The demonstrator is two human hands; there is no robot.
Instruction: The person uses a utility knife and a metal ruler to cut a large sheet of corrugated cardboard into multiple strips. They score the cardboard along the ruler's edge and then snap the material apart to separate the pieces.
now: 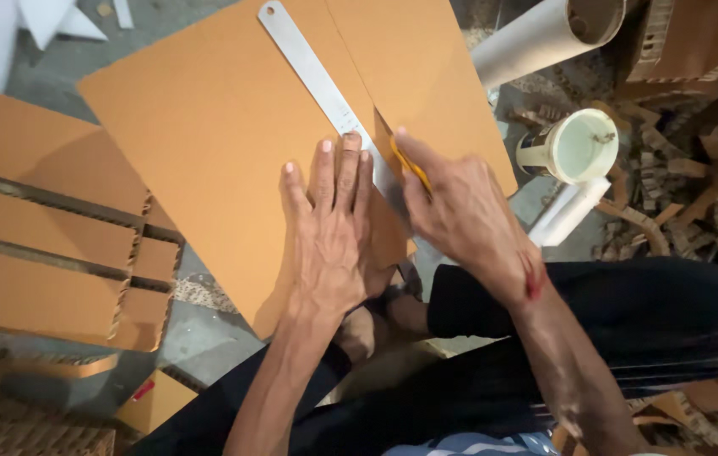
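- Cardboard sheet (207, 143), big and brown, lies flat on the floor in front of the person's knees.
- A long metal ruler (317, 80) lies slanted across the sheet.
- The left hand (334, 228) lies flat with its fingers spread, pressing on the ruler's near end and the sheet.
- The right hand (452, 207) is closed around a yellow knife (410, 165), with the tip right beside the ruler's edge.
- It looks like the cutting step, with a thin cut line already showing along the ruler.
- The next move likely needs a steady pull along the edge while the ruler is pressed hard.
- A pale cup (574, 145) and a cardboard tube (545, 34) sit off to the right.
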